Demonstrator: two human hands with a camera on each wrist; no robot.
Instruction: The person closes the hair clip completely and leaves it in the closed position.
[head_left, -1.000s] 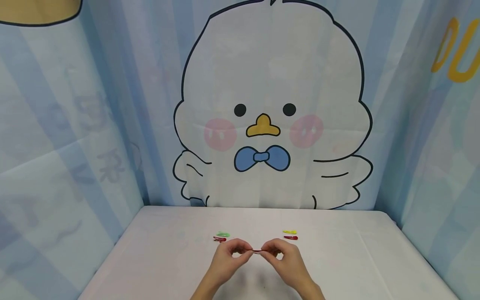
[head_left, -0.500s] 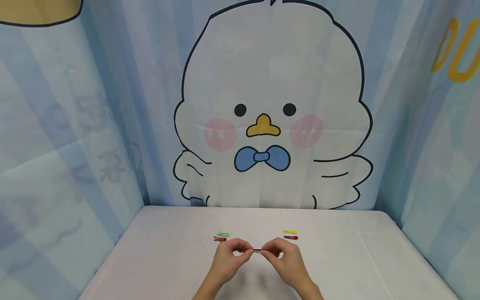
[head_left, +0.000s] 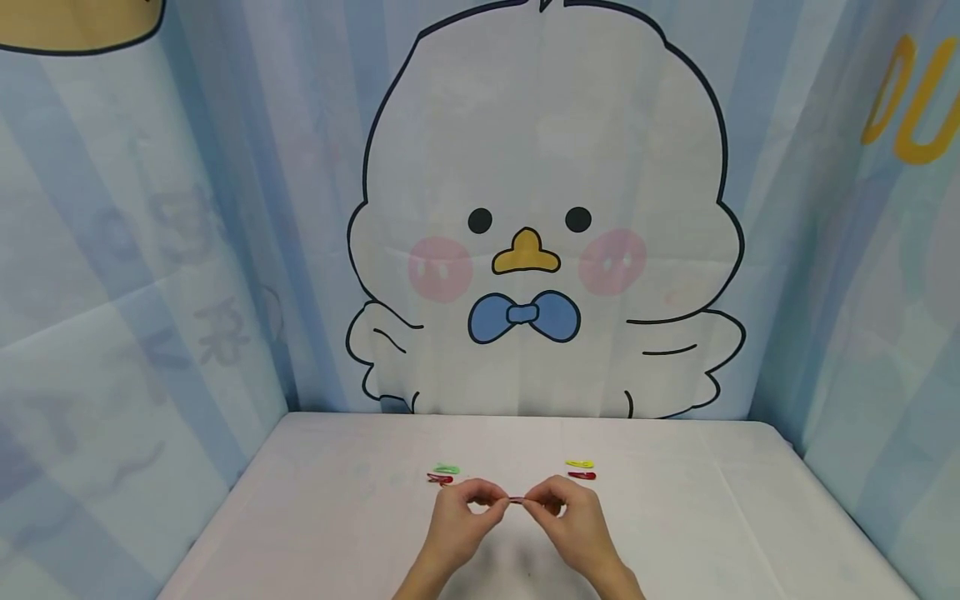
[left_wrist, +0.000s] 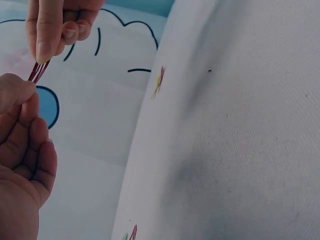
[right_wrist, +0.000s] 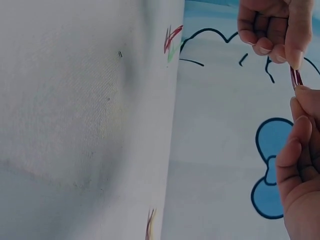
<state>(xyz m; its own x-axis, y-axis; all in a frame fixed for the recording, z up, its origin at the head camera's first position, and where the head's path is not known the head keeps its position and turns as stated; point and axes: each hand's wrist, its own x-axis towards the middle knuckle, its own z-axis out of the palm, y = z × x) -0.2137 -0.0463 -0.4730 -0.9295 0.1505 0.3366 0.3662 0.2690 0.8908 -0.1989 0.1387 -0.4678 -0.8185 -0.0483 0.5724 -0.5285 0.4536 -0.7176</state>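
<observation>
A dark red hair clip (head_left: 516,500) is stretched between my two hands above the white table, pinched at both ends. My left hand (head_left: 461,521) grips its left end between thumb and forefinger. The other end is in the thumb and forefinger of my right hand (head_left: 573,521). In the left wrist view, the hair clip (left_wrist: 39,71) shows thin parallel strips between the fingertips. The right wrist view shows the same clip (right_wrist: 296,77) with a pale gap along its middle. Its ends are hidden by the fingers.
Beyond my left hand lie a green hair clip (head_left: 447,468) and red hair clips (head_left: 440,478). Past my right hand are a yellow hair clip (head_left: 580,463) and a red one (head_left: 582,475). A printed cloth backdrop (head_left: 525,375) rises behind the table (head_left: 360,533).
My left hand and forearm have shifted slightly to the right. The held hair clip has tilted a little, its pale lower strip showing less. The clips on the table have stayed put.
</observation>
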